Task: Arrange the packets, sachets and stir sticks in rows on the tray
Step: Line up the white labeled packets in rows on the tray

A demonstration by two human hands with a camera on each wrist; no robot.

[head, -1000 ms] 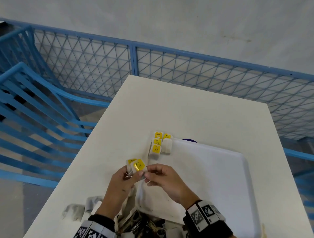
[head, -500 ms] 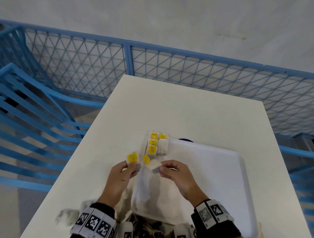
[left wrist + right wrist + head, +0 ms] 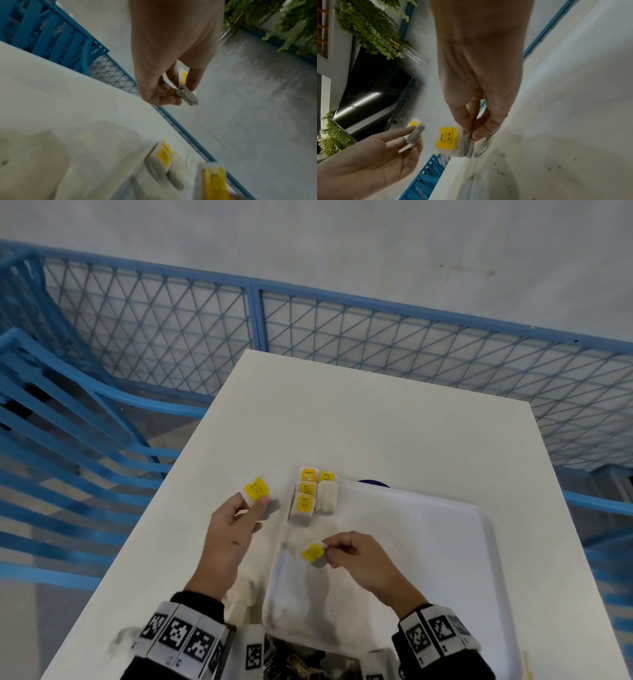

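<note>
While the left hand (image 3: 233, 529) pinches one square yellow-labelled sachet (image 3: 256, 490), another sachet (image 3: 313, 553) is pinched by the right hand (image 3: 359, 559) over the smooth white tray (image 3: 445, 542); stacked sachets (image 3: 310, 496) at its 11 o'clock corner.

Packets (image 3: 310, 494) at tray's (image 3: 479, 542) far-left corner

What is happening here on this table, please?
A person is sorting small yellow-labelled packets onto a white tray on a white table. The left hand pinches one packet above the table, left of the tray. The right hand pinches another packet over the tray's left part. A few packets already lie in short rows at the tray's far left corner; most of the tray is still bare.
</note>
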